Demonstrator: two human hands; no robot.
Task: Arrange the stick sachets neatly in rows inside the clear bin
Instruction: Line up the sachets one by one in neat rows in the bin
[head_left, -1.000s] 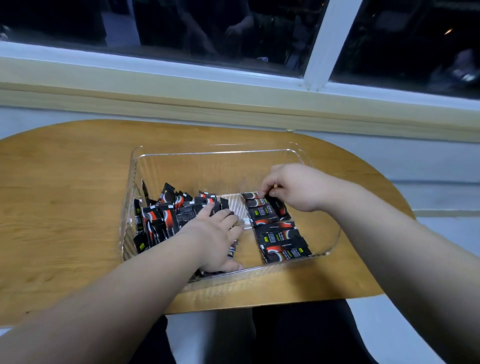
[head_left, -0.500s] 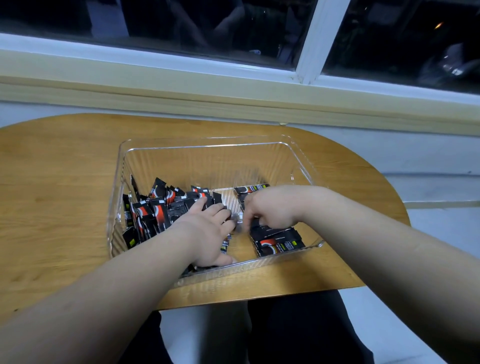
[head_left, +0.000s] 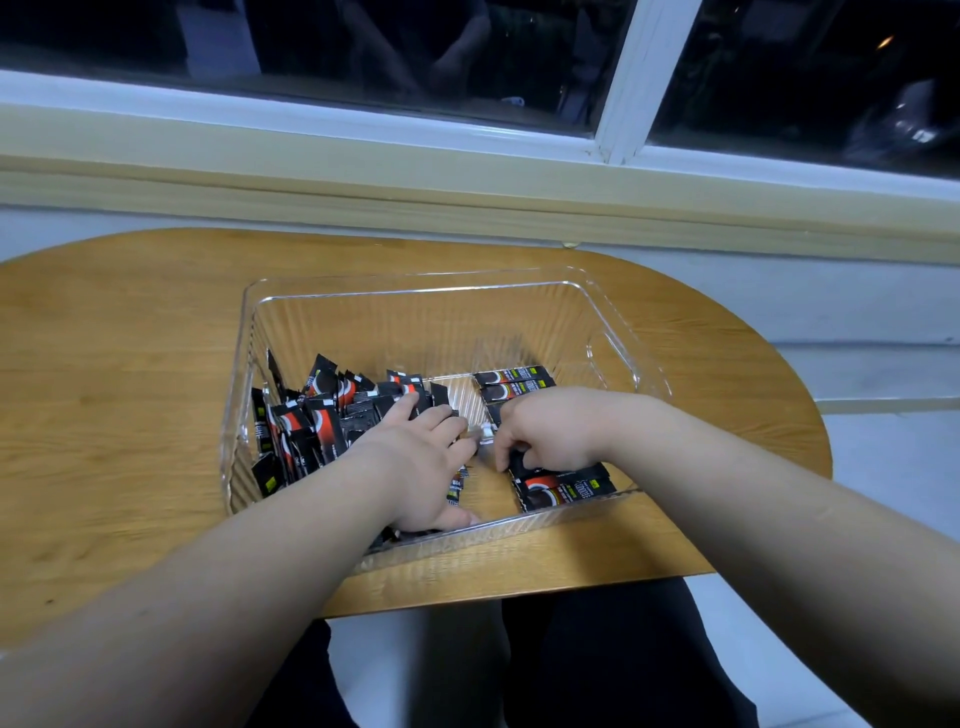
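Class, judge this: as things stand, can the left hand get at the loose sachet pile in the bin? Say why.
Probably yes. The left hand lies inside the open-topped bin, its fingers resting on the pile; nothing lies between them. The right hand is over at the row, out of the way.

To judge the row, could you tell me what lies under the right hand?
Black sachets in a row show on the far and near sides of the right hand; those beneath it are covered.
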